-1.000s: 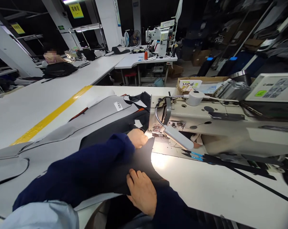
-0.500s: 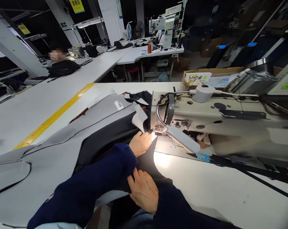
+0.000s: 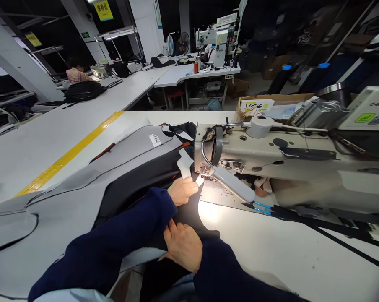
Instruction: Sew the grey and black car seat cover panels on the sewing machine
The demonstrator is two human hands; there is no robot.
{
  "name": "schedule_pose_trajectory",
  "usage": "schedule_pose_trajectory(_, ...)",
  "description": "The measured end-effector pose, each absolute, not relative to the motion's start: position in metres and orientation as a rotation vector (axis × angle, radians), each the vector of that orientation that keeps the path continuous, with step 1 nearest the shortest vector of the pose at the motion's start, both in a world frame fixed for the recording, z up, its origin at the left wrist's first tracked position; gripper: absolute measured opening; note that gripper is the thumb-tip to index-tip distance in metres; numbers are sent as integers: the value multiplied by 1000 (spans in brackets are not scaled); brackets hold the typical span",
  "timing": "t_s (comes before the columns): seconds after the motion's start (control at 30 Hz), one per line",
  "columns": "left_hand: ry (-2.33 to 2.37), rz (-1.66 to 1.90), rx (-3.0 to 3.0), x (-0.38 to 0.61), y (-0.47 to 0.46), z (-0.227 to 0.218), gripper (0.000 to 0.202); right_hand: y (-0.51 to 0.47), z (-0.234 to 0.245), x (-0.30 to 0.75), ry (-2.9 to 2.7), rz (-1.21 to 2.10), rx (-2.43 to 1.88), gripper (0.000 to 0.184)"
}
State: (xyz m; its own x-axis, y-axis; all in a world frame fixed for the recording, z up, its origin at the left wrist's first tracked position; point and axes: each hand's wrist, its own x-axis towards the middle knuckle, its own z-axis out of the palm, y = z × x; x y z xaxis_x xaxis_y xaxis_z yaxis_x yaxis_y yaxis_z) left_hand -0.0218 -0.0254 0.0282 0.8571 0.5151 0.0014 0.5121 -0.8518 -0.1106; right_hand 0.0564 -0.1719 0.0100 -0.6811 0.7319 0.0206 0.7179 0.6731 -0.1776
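Observation:
A grey and black fabric panel [image 3: 82,188] lies across the white table and runs under the head of a sewing machine [image 3: 271,155]. My left hand [image 3: 183,191] is closed, pinching the black cloth and a small grey flap [image 3: 185,164] right beside the needle area. My right hand [image 3: 181,245] lies near the table's front edge, fingers curled and gripping the black cloth [image 3: 192,214]. A lamp [image 3: 233,184] on a flexible neck lights the spot beside the needle.
A cardboard box [image 3: 265,105] and a control panel [image 3: 365,115] stand behind the machine. Black straps [image 3: 334,228] trail over the table on the right. A yellow stripe [image 3: 66,155] marks the table to the left. Another person [image 3: 74,74] sits far back left, near other sewing stations [image 3: 214,42].
The grey flap, raised half a second ago, has dropped lower beside the machine head. My right hand has slid slightly left and nearer along the black cloth. The view shifted a little.

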Motion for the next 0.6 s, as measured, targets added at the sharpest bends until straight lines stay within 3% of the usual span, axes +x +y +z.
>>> schedule_pose_trajectory(0.23, -908, -19, -2980, -24, -21, 24, 21, -168, -6, 60, -2697, 118, -1109, 48)
schedule_pose_trajectory(0.5, -1042, -231, -2967, -18, -33, 10, 23, -156, -1, 64, -2714, 234, -1101, 10)
schedule_pose_trajectory(0.6, -1080, -272, -2931, -11, -36, 6, 23, -153, -3, 71, -2760, 277, -1082, 7)
